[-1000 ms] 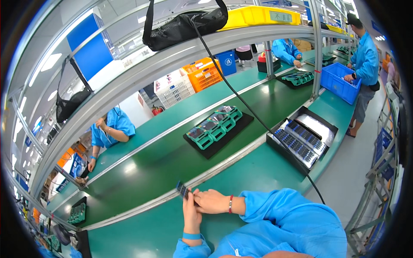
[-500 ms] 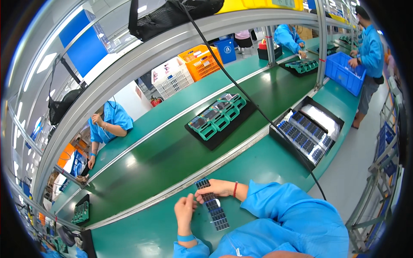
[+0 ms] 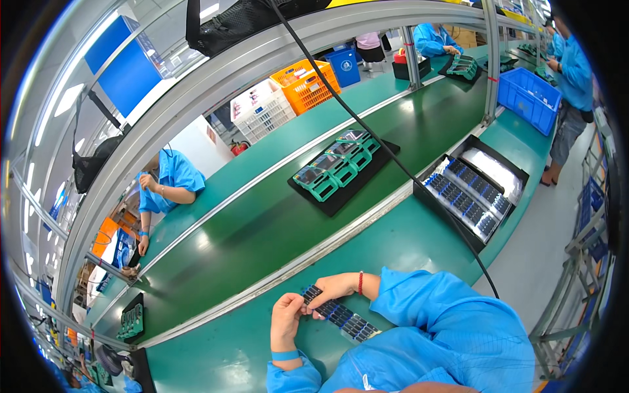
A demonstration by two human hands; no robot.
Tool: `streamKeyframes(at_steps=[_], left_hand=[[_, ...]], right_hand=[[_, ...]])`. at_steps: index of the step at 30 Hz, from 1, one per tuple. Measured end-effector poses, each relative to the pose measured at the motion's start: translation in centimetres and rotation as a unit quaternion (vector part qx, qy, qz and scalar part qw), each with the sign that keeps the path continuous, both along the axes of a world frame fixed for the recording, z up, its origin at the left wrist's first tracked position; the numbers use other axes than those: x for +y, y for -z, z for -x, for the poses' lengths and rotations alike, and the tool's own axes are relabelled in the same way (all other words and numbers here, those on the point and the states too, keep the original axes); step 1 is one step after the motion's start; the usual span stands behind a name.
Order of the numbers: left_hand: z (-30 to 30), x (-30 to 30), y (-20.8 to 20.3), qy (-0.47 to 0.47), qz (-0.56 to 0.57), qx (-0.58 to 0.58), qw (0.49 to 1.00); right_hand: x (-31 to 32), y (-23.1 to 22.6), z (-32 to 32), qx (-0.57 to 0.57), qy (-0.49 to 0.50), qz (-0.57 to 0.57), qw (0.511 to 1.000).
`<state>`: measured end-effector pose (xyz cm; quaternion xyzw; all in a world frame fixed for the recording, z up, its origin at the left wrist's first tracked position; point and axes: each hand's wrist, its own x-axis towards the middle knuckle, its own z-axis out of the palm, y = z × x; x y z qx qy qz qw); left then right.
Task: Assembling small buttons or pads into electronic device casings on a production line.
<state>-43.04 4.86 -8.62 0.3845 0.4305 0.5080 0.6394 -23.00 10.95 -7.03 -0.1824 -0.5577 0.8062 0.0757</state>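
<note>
Low over the green bench, my right hand [image 3: 333, 288] grips a flat strip of small black pieces with blue lines [image 3: 354, 324]. Its thumb lies on top and the strip slants down toward my body. My left hand [image 3: 286, 321] is closed in a pinch at the strip's upper left end; whatever lies between those fingertips is too small to make out. On the right of the bench, a black tray [image 3: 481, 243] contains several similar strips and a shiny silvery sheet [image 3: 486, 171].
Beyond the bench rail runs a dark green belt [image 3: 216, 281], carrying green frames [image 3: 341, 167] on a black board. A black cable [image 3: 367, 128] hangs across the view. A blue bin [image 3: 529, 101] stands at the far right. Co-workers in blue sit or stand across and along the line.
The strip has tilted from steep to more slanted, its lower end swinging right. My left hand has come up against its upper end. The green frames on the belt have shifted right and away.
</note>
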Motion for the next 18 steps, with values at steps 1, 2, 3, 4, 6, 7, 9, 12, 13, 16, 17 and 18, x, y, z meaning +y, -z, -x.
streamKeyframes(at_steps=[1,2,3,4,6,7,9,12,13,16,17,18], left_hand=[[0.1,0.0,0.1,0.013,-0.003,-0.019,1.000],[0.3,-0.1,0.1,0.026,-0.006,-0.037,0.999],[0.3,0.0,0.1,0.027,-0.007,-0.037,0.999],[0.4,0.0,0.0,0.032,-0.009,-0.041,0.999],[0.7,0.0,-0.1,0.037,-0.012,-0.044,0.998],[0.8,-0.1,-0.1,0.055,-0.003,-0.077,0.995],[1.2,-0.1,0.2,0.073,0.005,-0.110,0.991],[1.5,0.0,0.8,0.102,0.022,-0.137,0.985],[1.3,0.0,0.7,0.086,0.029,-0.038,0.995],[1.5,0.1,1.2,0.074,0.032,0.094,0.992],[1.2,0.1,0.8,0.061,0.034,0.103,0.992],[1.0,0.0,0.5,0.047,0.037,0.112,0.992]], right_hand=[[0.1,0.2,0.1,-0.001,0.000,-0.001,1.000],[0.1,0.5,0.2,0.017,0.002,0.010,1.000],[0.2,0.6,0.3,0.034,0.003,0.020,0.999],[0.2,0.6,0.3,0.034,0.003,0.019,0.999],[0.2,0.5,0.3,0.032,0.003,0.017,0.999],[0.1,0.1,0.3,0.032,0.002,0.017,0.999],[-0.5,-0.7,0.3,0.013,0.001,0.024,1.000],[-0.3,-1.4,0.5,-0.037,-0.013,-0.182,0.982],[-0.3,-2.0,0.8,-0.094,-0.030,-0.370,0.924],[-1.5,-2.8,1.5,-0.168,-0.038,-0.594,0.786],[-1.7,-3.1,1.5,-0.168,-0.038,-0.593,0.786],[-1.9,-3.2,1.6,-0.152,-0.022,-0.592,0.791]])
